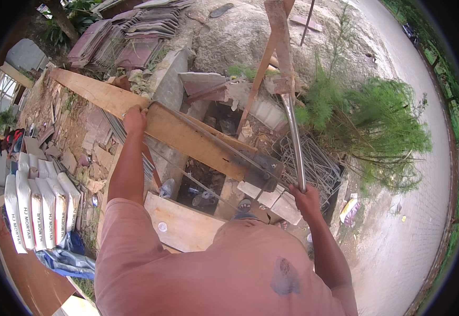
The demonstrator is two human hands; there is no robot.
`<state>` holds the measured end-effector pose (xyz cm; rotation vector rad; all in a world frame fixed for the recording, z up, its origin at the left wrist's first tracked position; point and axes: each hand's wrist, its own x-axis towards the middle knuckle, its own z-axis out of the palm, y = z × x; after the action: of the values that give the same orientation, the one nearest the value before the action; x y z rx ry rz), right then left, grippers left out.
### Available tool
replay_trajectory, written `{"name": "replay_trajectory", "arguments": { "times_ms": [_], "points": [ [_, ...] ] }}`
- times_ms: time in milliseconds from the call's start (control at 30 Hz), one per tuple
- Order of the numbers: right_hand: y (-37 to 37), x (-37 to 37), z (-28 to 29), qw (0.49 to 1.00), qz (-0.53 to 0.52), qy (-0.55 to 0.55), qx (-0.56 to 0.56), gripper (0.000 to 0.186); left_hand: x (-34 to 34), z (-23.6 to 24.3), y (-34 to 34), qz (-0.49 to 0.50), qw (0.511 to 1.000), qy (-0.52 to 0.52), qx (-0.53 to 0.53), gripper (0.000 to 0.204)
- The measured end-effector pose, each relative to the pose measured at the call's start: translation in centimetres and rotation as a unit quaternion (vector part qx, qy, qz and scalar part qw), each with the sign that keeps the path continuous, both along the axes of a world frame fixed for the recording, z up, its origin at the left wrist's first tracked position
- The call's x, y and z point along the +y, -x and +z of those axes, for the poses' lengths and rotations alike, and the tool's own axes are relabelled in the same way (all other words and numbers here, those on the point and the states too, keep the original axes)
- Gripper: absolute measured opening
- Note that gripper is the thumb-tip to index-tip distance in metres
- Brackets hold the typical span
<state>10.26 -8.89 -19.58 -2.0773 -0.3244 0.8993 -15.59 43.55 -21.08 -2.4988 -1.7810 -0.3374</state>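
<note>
My left hand (136,118) is closed at the far end of a thin metal rod (203,128), over a long wooden plank (174,131). The rod runs along the plank toward a dark metal plate (263,169) at its near right end. My right hand (306,201) is wrapped round the lower end of a shiny metal pipe (294,138). This pipe slants up and away, its far end close to an upright brown timber (280,42). Several bent wire frames (309,164) lie in a heap just beyond my right hand.
Stacked white bags (42,205) stand at the left, over a blue tarp (69,258). A pit with debris (200,184) opens below the plank. A green bush (377,126) grows at the right beside the pavement (413,210). Roof tiles (145,31) are piled at the far left.
</note>
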Motion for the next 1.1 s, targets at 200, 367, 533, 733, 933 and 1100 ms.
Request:
{"name": "replay_trajectory", "arguments": {
  "times_ms": [200, 367, 533, 733, 933, 1100],
  "points": [
    [-2.8, -6.4, -1.4, 0.982, -0.02, 0.007, -0.186, 0.031, -2.9, 0.1, -0.8, -0.008, 0.997, 0.07, 0.02, 0.056],
    [-10.1, -10.9, 1.0, 0.871, 0.124, 0.148, -0.451, 0.023, -4.9, -1.8, -2.6, 0.029, 0.99, 0.078, 0.115, 0.08],
    [-17.8, -7.8, 4.7, 0.755, 0.326, 0.217, -0.526, 0.019, -4.9, -2.9, -2.8, 0.054, 0.991, 0.048, 0.115, 0.082],
    [-22.6, -0.7, 6.9, 0.682, 0.457, 0.165, -0.547, 0.011, -5.0, -2.7, -2.6, 0.058, 0.987, 0.044, 0.14, 0.082],
    [-24.8, 6.7, 8.2, 0.612, 0.547, 0.199, -0.536, 0.011, -5.1, -2.7, -2.7, 0.065, 0.984, 0.024, 0.166, 0.082],
    [-25.3, 10.2, 8.3, 0.583, 0.596, 0.203, -0.513, 0.014, -5.2, -2.5, -3.1, 0.072, 0.982, 0.017, 0.172, 0.081]
  ]
}}
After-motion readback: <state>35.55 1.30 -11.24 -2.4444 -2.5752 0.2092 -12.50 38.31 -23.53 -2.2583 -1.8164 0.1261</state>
